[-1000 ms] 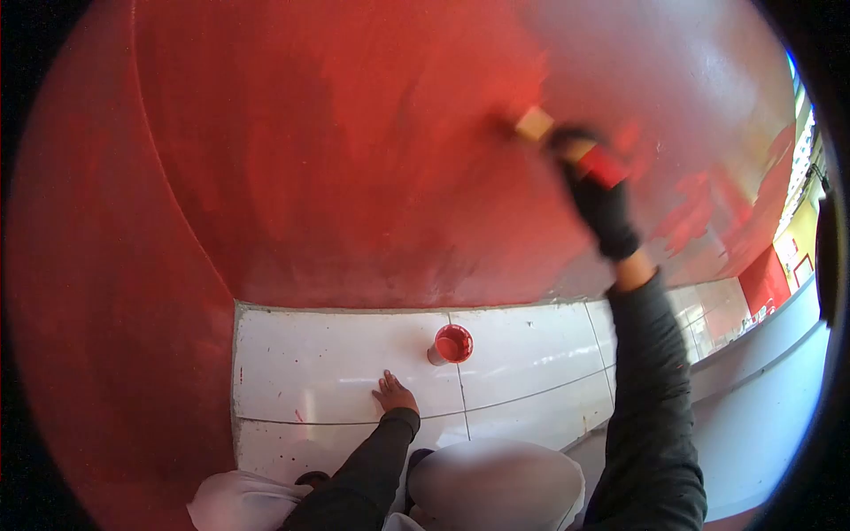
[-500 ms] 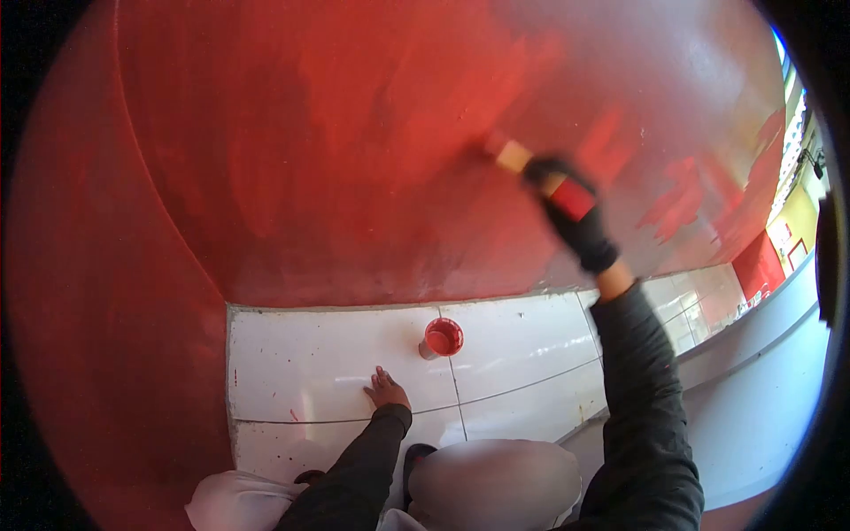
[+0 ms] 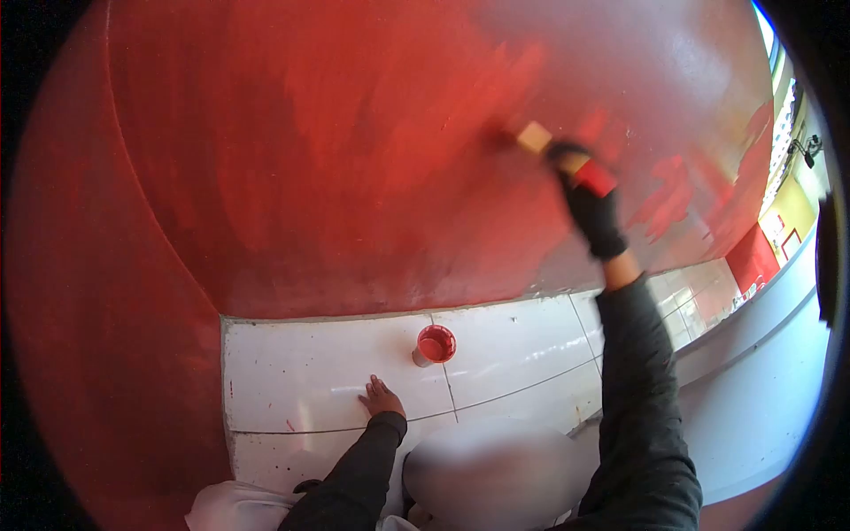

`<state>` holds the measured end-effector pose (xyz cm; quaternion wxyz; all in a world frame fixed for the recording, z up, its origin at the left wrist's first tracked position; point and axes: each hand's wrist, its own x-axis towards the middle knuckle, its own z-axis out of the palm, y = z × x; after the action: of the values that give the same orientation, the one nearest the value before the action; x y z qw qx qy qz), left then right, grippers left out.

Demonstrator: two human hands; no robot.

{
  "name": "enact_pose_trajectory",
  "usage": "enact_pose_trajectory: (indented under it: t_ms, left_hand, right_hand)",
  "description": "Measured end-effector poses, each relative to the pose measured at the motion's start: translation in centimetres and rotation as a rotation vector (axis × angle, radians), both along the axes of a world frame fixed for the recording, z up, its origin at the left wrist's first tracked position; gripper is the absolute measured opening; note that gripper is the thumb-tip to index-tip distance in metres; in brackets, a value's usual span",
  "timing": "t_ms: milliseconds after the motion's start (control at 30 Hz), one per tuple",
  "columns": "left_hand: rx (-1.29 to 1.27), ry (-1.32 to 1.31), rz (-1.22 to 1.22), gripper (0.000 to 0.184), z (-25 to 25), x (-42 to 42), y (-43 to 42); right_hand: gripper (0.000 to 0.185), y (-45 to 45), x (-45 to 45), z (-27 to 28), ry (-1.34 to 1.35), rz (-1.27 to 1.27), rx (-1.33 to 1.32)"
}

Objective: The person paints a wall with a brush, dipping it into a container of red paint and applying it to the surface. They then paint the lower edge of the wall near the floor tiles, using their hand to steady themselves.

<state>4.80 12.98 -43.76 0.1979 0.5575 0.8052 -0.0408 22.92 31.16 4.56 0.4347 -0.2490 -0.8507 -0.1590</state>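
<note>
In a black glove, my right hand (image 3: 589, 196) is closed round the handle of a paintbrush (image 3: 534, 137). The brush has a pale yellowish ferrule and a red handle end; its bristles, smeared by motion, are at the red wall (image 3: 381, 159). Bare and with fingers spread, my left hand (image 3: 382, 396) rests on the white tiled floor (image 3: 292, 363). Just beyond that hand stands a small cup of red paint (image 3: 435, 344), its rim and inside coated red.
A second red wall (image 3: 80, 292) meets the painted one at a corner on the left. Greyish, thinly covered patches show at upper right. A pale smooth curved surface (image 3: 753, 407) lies along the right side. Small red specks dot the tiles.
My right hand has moved with the paintbrush to the right and slightly up along the wall. My left hand stays on the floor; the view has shifted slightly.
</note>
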Motion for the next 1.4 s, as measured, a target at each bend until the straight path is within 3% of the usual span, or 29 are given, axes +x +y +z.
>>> enact_pose_trajectory:
  t_ms: [33,100,167,233,300,367,467,500,567,600,633,700,767,833,867,933,967,1033,1100,1167,1200,1267,1400]
  left_hand:
    - [0.004,0.01,-0.007,0.044,0.4,-0.1,0.0]
    - [0.007,0.015,-0.022,0.044,0.9,0.1,0.1]
    - [-0.026,-0.036,0.021,0.045,1.0,0.0,0.5]
    - [-0.038,-0.023,0.015,0.045,1.1,0.1,0.6]
    - [-0.052,-0.003,0.01,0.045,1.1,0.1,0.3]
    - [-0.031,0.082,-0.062,0.045,1.3,-0.1,-0.1]
    - [0.034,-0.072,0.018,0.045,-0.9,-0.5,0.3]
    - [0.071,-0.077,0.045,0.045,-2.4,-0.5,0.3]
    - [0.104,0.239,-0.115,0.12,-5.8,-0.4,-0.4]
    - [0.558,0.43,-0.079,0.124,-9.2,-0.5,-0.6]
    - [0.553,0.444,-0.109,0.124,-7.2,-0.7,-0.7]
    - [-0.201,0.113,-0.165,0.123,0.8,-0.9,0.3]
    - [-0.206,0.125,-0.173,0.123,3.0,-1.0,0.4]
    - [-0.295,0.084,-0.21,0.103,7.3,-0.9,0.1]
    - [-0.291,0.091,-0.205,0.103,7.0,-0.9,0.1]
    - [-0.269,0.073,-0.202,0.126,5.8,-1.3,0.0]
    - [-0.268,0.079,-0.197,0.126,5.9,-1.3,0.2]
    - [-0.282,0.084,-0.206,0.121,6.2,-1.2,0.0]
    - [-0.303,0.093,-0.208,0.121,6.7,-1.0,0.1]
    - [-0.311,0.095,-0.207,0.121,6.7,-0.9,0.2]
    - [-0.306,0.103,-0.206,0.121,6.5,-0.9,0.2]
    - [-0.297,0.108,-0.207,0.121,6.3,-0.9,0.3]
    - [-0.312,0.094,-0.206,0.121,6.7,-1.1,0.3]
  right_hand:
    - [0.015,0.3,0.4,2.6,0.219,-0.095,0.028]
    - [0.015,0.4,0.3,5.9,0.536,0.029,0.114]
    - [0.018,-0.1,0.4,5.7,0.299,-0.082,0.37]
    - [0.018,-0.1,0.0,0.8,0.17,-0.062,0.089]
    - [0.019,-1.0,-1.1,-5.3,-0.061,0.041,-0.009]
    - [0.019,-3.4,-2.0,-7.3,-0.309,0.064,-0.312]
    - [0.019,-1.8,-0.2,-4.9,-0.048,0.086,-0.317]
    - [0.018,0.0,1.1,-2.8,0.01,0.092,-0.068]
    - [0.018,1.2,2.2,2.6,0.283,-0.019,0.07]
    - [0.018,1.5,2.3,4.5,0.374,0.03,0.152]
    - [0.018,1.6,2.2,5.2,0.459,0.081,0.24]
    - [0.021,1.0,1.9,4.3,0.257,0.006,0.427]
    - [0.023,1.0,0.3,-0.9,0.184,0.096,0.116]
    - [0.022,-0.2,-1.2,-6.4,-0.006,0.155,-0.069]
    - [0.021,-0.7,-1.7,-8.3,-0.107,0.202,-0.155]
    - [0.02,-2.1,-2.1,-8.7,-0.117,0.221,-0.31]
    - [0.021,-2.4,-2.0,-8.1,-0.07,0.257,-0.335]
    - [0.019,-1.4,-1.5,-5.0,0.113,0.248,-0.271]
    - [0.017,1.3,0.1,-0.9,0.246,0.234,0.022]
    - [0.013,0.8,1.4,2.4,0.372,0.036,0.083]
    - [0.013,1.0,1.6,2.5,0.37,0.033,0.081]
    - [0.016,1.3,2.0,2.7,0.263,0.031,0.434]
    - [0.019,0.4,0.5,-2.8,0.158,-0.023,0.253]
